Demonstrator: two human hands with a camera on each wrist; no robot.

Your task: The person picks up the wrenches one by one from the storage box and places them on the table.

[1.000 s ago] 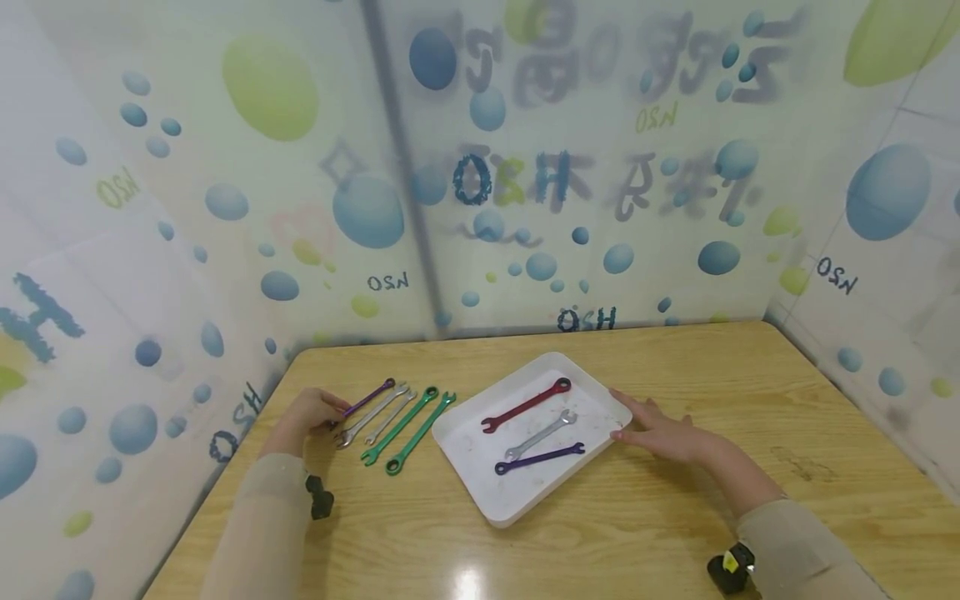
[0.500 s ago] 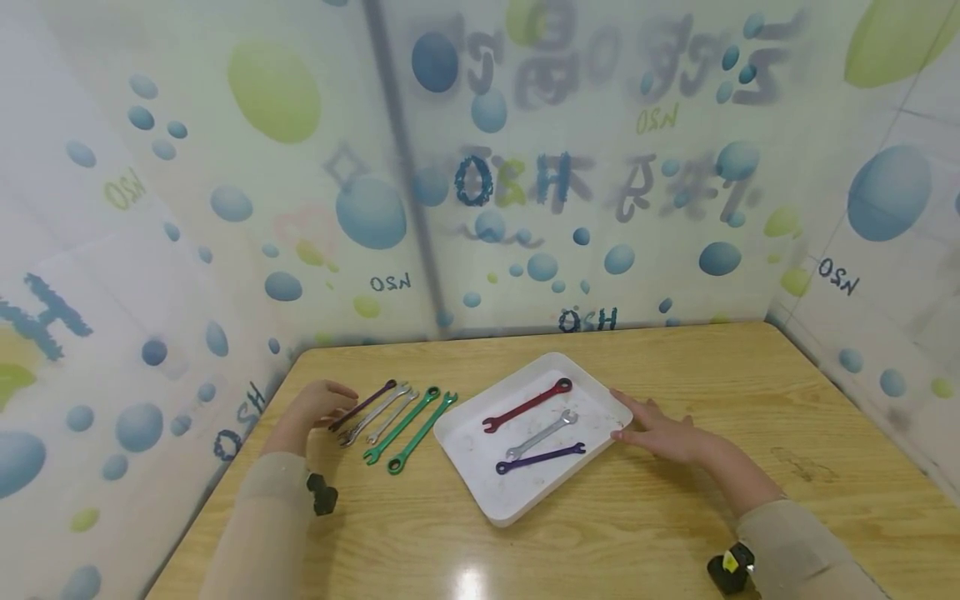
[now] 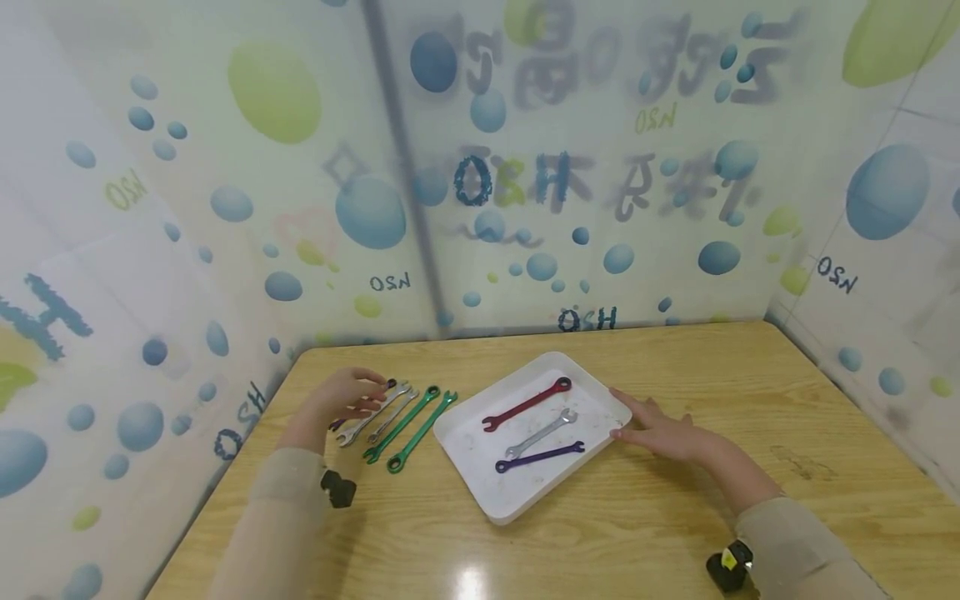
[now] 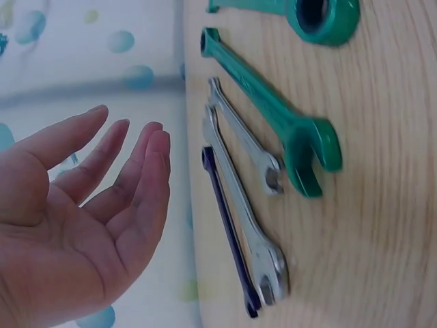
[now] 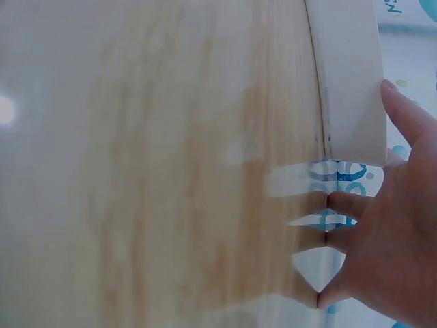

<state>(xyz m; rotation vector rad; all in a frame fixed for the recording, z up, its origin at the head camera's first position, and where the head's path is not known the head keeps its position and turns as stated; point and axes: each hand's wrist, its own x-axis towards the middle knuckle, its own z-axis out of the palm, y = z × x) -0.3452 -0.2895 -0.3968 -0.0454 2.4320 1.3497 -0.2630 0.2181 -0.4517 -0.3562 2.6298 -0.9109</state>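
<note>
My left hand [image 3: 343, 398] hovers over the left end of a row of wrenches, fingers spread and slightly bent, holding nothing. Below it lie a purple wrench [image 4: 229, 232], partly hidden by the hand in the head view, a larger silver wrench [image 4: 239, 198] and a smaller silver wrench [image 4: 244, 133]. Two green wrenches follow to the right, a near one [image 4: 263, 96] and a farther one [image 3: 422, 433]. A white tray [image 3: 471, 454] contains a red wrench [image 3: 525, 405], a silver wrench [image 3: 542, 435] and a purple wrench [image 3: 538, 458]. My right hand [image 3: 667, 432] touches the tray's right corner, fingers spread.
The wooden table [image 3: 600, 533] ends at a patterned wall [image 3: 525, 283] behind, with more wall at left and right. A dark stain [image 3: 802, 462] marks the table right of my right hand.
My left hand has let go of the purple wrench, which now lies beside the silver ones. The hand has risen and shifted right over the row. My right hand and the tray stay put.
</note>
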